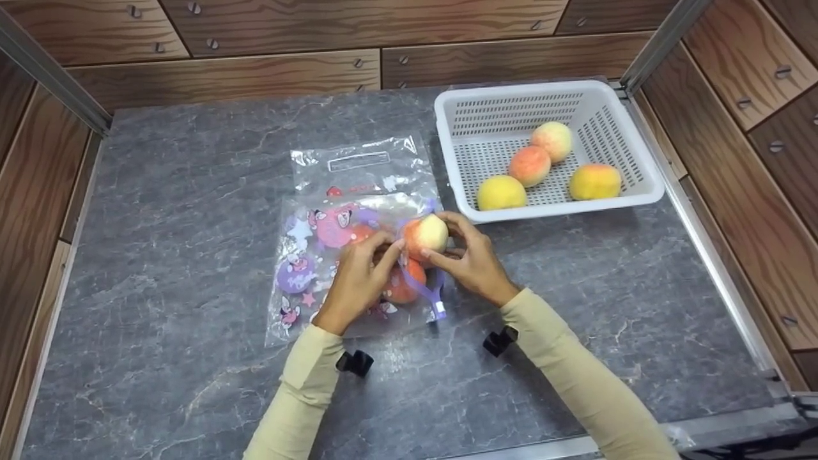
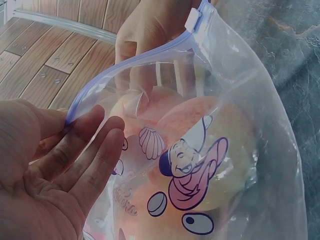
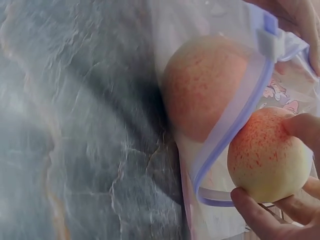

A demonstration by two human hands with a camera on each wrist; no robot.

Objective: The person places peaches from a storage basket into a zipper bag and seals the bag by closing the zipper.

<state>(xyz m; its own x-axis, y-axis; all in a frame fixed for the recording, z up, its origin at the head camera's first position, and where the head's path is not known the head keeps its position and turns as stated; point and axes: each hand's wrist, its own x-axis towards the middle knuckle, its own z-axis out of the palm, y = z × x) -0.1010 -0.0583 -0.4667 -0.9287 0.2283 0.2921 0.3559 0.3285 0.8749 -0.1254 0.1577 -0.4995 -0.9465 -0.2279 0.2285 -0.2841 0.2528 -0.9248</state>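
My right hand grips a red and pale-yellow peach at the mouth of a clear zip bag. In the right wrist view the held peach sits against the purple zip edge, with fingers and thumb around it. My left hand pinches the bag's zip rim between thumb and fingers, as the left wrist view shows at the purple rim. Inside the bag lie other peaches, one an orange-red peach under the rim. Pink and purple cartoon prints partly cover the bag's contents.
A white perforated basket stands at the back right, holding several peaches, among them a yellow peach and a red one. Wood-patterned panels wall the grey marbled table at the back and sides.
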